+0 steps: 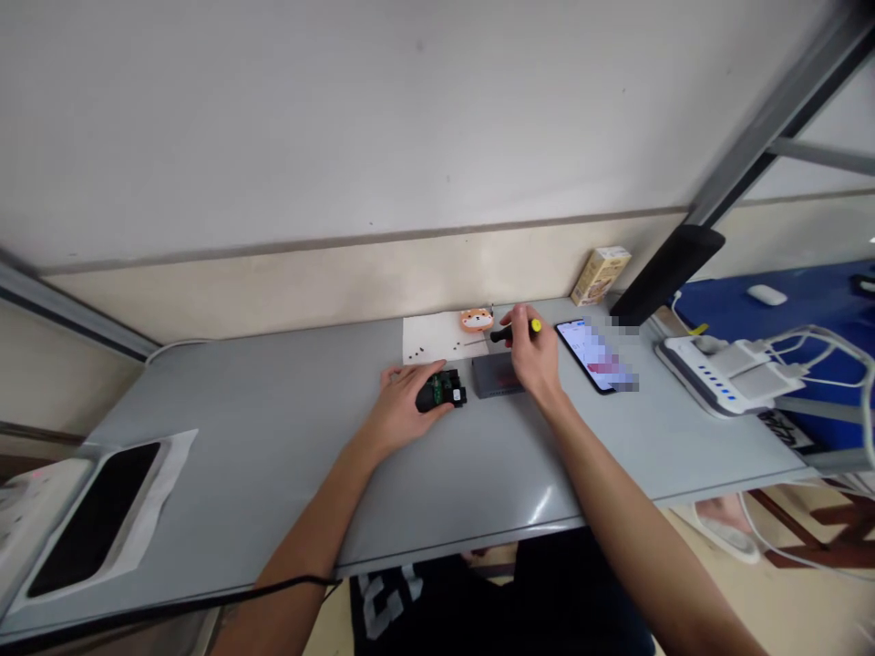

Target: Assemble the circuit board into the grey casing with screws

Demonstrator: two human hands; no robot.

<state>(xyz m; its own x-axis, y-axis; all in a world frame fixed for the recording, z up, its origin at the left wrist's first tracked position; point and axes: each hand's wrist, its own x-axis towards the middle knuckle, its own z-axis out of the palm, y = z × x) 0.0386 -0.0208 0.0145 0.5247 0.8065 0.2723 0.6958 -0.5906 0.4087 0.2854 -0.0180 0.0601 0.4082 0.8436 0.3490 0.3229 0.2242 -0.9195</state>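
Observation:
My left hand [403, 405] is closed around a small black device [441, 390] with a green circuit board showing, resting on the grey table. In my right hand [531, 351] is a screwdriver [502, 334] with a black handle and yellow end, its thin shaft pointing left over a white paper [430, 333]. Several tiny dark screws [416, 353] lie on that paper. An orange case with an animal face [477, 319] sits at the paper's right part. Under my right hand is a dark grey box [493, 376], partly covered by the hand.
To the right lie a lit phone [591, 355] and a white power strip [717, 378] with plugs and cables. A small carton [600, 275] and a black cylinder [666, 273] stand at the back right. A dark tablet-like device [96, 519] lies at the far left.

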